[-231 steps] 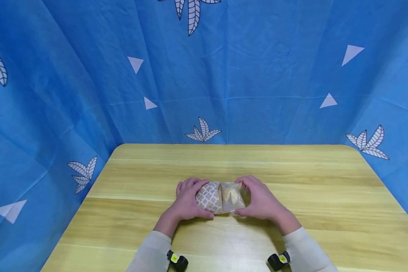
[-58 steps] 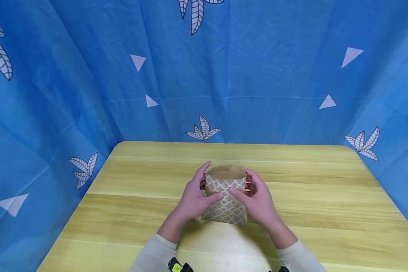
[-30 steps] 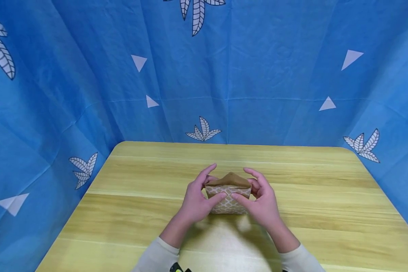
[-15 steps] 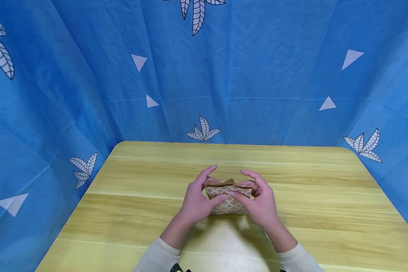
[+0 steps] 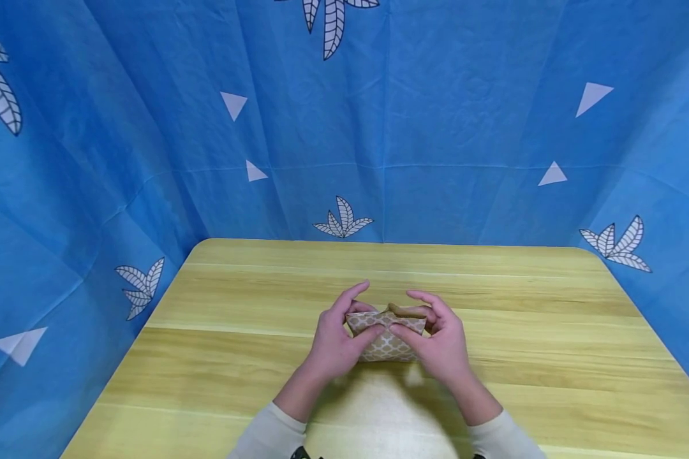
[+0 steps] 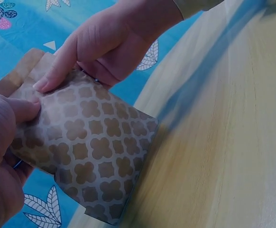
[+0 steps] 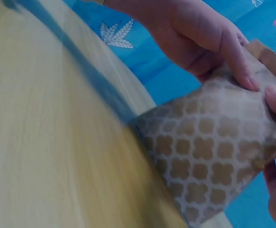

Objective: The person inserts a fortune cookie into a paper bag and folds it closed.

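Note:
A small brown paper bag with a white lattice print stands upright at the middle of the table, its mouth pinched together into a crumpled ridge. My left hand grips the bag's upper left, thumb on the front face and index finger raised behind. On the opposite side my right hand pinches the upper right the same way, so the two thumbs nearly meet. In the left wrist view, the bag shows a plain brown strip along its top. The right wrist view shows the bag's lower corners close to the table. Its contents are hidden.
The pale wooden table extends around both hands. A blue curtain with white leaf and triangle prints hangs along its back and sides. Light sleeves cover both forearms.
Earlier, a clear packet sat partly inside the bag lying on its side; it is now out of sight. The bag has since been stood upright, and its open mouth pressed together by both hands.

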Demonstrator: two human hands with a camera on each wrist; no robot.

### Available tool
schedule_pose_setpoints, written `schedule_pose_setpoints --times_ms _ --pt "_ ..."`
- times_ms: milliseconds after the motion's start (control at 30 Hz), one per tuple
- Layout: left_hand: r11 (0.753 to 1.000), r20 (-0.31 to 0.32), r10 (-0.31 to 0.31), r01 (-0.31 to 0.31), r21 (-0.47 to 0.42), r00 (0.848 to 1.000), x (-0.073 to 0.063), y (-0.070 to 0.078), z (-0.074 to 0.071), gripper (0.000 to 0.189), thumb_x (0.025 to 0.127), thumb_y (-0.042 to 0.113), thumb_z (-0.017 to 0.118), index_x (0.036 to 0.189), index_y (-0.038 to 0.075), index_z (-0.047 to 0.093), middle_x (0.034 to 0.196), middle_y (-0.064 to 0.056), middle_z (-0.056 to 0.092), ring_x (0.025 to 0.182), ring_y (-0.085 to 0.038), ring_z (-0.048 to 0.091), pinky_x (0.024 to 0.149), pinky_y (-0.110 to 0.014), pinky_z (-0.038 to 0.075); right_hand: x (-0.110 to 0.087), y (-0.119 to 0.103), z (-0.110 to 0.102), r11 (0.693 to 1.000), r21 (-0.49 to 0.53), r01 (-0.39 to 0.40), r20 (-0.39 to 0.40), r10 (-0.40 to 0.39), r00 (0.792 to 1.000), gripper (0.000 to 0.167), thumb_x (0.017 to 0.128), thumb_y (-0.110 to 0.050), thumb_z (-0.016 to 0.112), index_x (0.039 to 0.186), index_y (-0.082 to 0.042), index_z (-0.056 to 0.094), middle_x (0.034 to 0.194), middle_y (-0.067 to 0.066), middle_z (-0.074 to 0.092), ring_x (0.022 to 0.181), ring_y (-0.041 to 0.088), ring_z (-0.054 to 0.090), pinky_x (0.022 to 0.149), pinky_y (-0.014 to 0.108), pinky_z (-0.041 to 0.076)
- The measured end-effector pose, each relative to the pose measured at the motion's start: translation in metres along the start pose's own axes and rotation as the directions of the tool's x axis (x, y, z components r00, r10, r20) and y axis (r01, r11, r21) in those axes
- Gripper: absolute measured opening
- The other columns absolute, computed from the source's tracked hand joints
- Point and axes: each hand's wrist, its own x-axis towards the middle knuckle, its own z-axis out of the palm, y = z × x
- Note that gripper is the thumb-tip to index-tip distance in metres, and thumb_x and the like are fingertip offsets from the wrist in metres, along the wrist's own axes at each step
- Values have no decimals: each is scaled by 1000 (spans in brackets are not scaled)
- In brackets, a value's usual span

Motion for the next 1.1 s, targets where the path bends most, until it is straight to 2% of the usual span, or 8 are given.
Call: schedule_pose_setpoints --times_ms 133,200,267,467,667,867,1000,1100 --pt "1000 -10 6 -6 17 1000 0 1 1 68 83 -2 79 143 13 51 101 4 72 103 -19 64 95 -46 47 1 2 -8 1000 19 -19 84 17 996 64 77 11 80 134 -4 57 103 11 73 81 22 70 58 28 54" --pt "999 -11 22 -22 25 1000 0 -4 1 68 83 -1 80 142 16 52 99 10 71 100 -15 64 93 -43 48 1 3 -10 999 30 -10 122 6 993 63 78 10 80 135 -3 56 102 11 73 80 22 70 58 28 54" --pt "999 -12 25 -24 26 1000 0 -4 1 67 82 -2 80 141 15 53 96 10 71 97 -15 65 92 -42 49 1 5 -11 999 34 5 135 -9 991 62 78 11 79 135 -2 56 100 12 73 74 20 68 55 28 53" --pt "1000 -2 -19 19 23 1000 0 -5 0 70 83 5 82 144 17 50 105 4 71 102 -17 64 93 -41 49 0 5 -11 999 -3 -36 81 36 996 58 78 7 81 130 -2 59 82 10 71 64 15 64 51 27 51" --pt "998 16 -67 67 11 998 -1 -4 0 74 84 10 82 147 17 45 110 0 70 103 -17 64 90 -38 50 0 -3 -7 997 -4 -83 9 83 996 63 74 14 81 130 1 58 70 10 66 59 12 60 49 26 50" --pt "998 20 -65 64 29 998 -1 -4 2 71 86 9 80 148 17 45 107 5 70 106 -17 62 92 -40 48 1 -12 -5 998 31 -63 -10 64 998 62 72 20 78 128 9 55 75 14 69 63 16 66 51 28 54" --pt "997 13 -68 67 40 998 -1 -5 3 69 86 8 79 146 19 47 104 7 70 106 -16 62 94 -41 47 0 -1 -7 997 35 -73 7 72 997 64 73 17 79 130 2 57 85 14 73 69 18 68 54 30 56" --pt "997 11 -64 63 39 998 0 -5 4 69 85 4 80 144 20 49 103 6 71 104 -16 63 94 -40 48 0 5 -8 997 12 -81 26 80 996 65 73 10 83 132 -5 58 89 11 73 62 14 63 50 26 52"
